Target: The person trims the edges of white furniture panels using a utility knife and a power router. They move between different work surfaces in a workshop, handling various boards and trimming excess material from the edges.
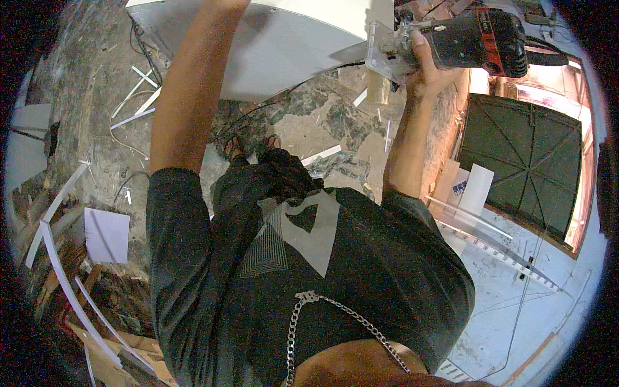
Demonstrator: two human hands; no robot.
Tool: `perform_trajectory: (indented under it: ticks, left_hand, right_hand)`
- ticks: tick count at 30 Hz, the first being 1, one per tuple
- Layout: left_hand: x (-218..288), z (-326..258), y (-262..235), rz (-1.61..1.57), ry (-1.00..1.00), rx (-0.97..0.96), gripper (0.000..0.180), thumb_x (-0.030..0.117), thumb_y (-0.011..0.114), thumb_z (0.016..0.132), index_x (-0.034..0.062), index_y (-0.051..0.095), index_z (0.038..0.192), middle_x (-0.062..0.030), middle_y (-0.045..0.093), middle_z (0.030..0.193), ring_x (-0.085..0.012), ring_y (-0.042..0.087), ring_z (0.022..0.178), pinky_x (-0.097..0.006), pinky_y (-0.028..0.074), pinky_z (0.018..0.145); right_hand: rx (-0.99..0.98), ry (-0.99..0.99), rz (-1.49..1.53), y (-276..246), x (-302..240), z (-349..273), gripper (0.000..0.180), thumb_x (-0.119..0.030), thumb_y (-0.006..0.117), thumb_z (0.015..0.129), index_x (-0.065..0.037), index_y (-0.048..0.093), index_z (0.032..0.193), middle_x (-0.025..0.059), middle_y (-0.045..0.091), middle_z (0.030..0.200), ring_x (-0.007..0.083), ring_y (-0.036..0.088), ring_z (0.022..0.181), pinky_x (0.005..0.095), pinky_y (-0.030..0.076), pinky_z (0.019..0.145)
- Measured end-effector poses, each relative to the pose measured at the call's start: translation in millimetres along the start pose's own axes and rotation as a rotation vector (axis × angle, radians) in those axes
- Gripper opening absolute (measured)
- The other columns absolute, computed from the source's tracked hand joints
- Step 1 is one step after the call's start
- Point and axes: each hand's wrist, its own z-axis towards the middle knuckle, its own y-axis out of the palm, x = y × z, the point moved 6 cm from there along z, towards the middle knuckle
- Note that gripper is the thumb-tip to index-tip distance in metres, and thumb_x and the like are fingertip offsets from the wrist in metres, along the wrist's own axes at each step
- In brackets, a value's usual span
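Observation:
A black trim router (461,42) with a red-orange band lies sideways in my right hand (429,74), whose thumb and fingers wrap its front end. The clear plastic base (380,55) of the router faces left, close to the right end of a large white panel (335,14). I cannot tell whether base and panel touch. My left forearm (190,84) reaches forward across the panel's grey-looking near side (284,58), and the hand itself is cut off by the upper edge of the view.
Offcut strips (322,155) and a dark cable (284,97) lie on the dirty floor around my feet (251,145). Long white edging strips (71,287) and a small white board (106,235) are at the left. A dark metal gate (525,164) stands at the right.

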Motion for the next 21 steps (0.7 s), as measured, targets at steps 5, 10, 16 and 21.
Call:
perform_trajectory:
  ticks: [5,10,16,21]
  left_hand:
    - [-1.3,4.4,1.6,0.007,0.013,0.002,0.067,0.051,0.059,0.094,-0.0001,0.054,0.137,-0.0242,0.054,0.139,-0.0395,0.048,0.133,-0.067,0.03,0.112]
    - [-1.6,1.7,2.0,0.018,0.021,-0.002,0.067,0.052,0.057,0.096,-0.0003,0.053,0.138,-0.0247,0.053,0.141,-0.0397,0.046,0.135,-0.067,0.029,0.113]
    - [-1.0,-1.6,-0.2,0.016,0.019,-0.011,0.068,0.053,0.056,0.096,-0.0003,0.053,0.138,-0.0245,0.052,0.143,-0.0398,0.045,0.136,-0.066,0.028,0.114]
    - [0.8,-2.3,-4.4,0.01,0.008,-0.036,0.067,0.053,0.056,0.096,-0.0001,0.054,0.138,-0.0241,0.052,0.142,-0.0396,0.045,0.136,-0.066,0.028,0.114]
  right_hand:
    - [-0.016,-0.016,-0.007,3.3,-0.8,5.7,0.042,-0.008,0.086,0.068,0.0,0.062,0.101,0.0047,0.063,0.09,0.0158,0.06,0.077,0.0287,0.049,0.077]
    - [-0.05,0.001,-0.01,1.4,1.2,3.8,0.04,-0.008,0.086,0.068,0.001,0.062,0.1,0.0048,0.064,0.088,0.0154,0.06,0.076,0.0286,0.05,0.076]
    - [-0.028,-0.02,-0.007,1.0,0.5,1.7,0.044,-0.005,0.087,0.067,0.001,0.063,0.103,0.0048,0.064,0.091,0.016,0.061,0.078,0.029,0.051,0.077]
    - [-0.011,0.022,0.049,0.6,0.9,-0.6,0.049,-0.003,0.088,0.066,0.002,0.062,0.107,0.0055,0.064,0.094,0.0166,0.062,0.08,0.0301,0.052,0.08]
